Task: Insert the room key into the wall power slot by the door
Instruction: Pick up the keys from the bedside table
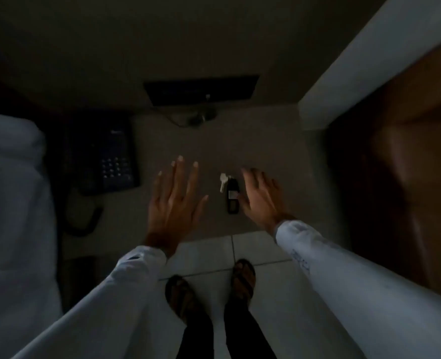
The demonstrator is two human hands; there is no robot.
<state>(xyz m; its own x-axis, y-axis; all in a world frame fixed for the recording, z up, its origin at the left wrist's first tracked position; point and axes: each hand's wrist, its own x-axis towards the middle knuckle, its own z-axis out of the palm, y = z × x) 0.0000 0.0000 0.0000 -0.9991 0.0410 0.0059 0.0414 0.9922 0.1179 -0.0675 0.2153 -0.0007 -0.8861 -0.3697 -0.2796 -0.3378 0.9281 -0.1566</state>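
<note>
Room key, pale metal on a black oblong fob point(230, 190), lies on the grey table point(266, 141) between the left hand point(174, 203) and right hand point(259, 196), fingers point(180, 174) spread, grasping nothing.

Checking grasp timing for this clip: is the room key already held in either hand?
No: the room key lies on the desk between the open left hand and right hand.

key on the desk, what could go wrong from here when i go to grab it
The room is dark, so the small room key and its dark fob are hard to make out; the open right hand right beside them could knock them off the desk onto the tiled floor. The open left hand hovers near the phone, which it could bump.
</note>
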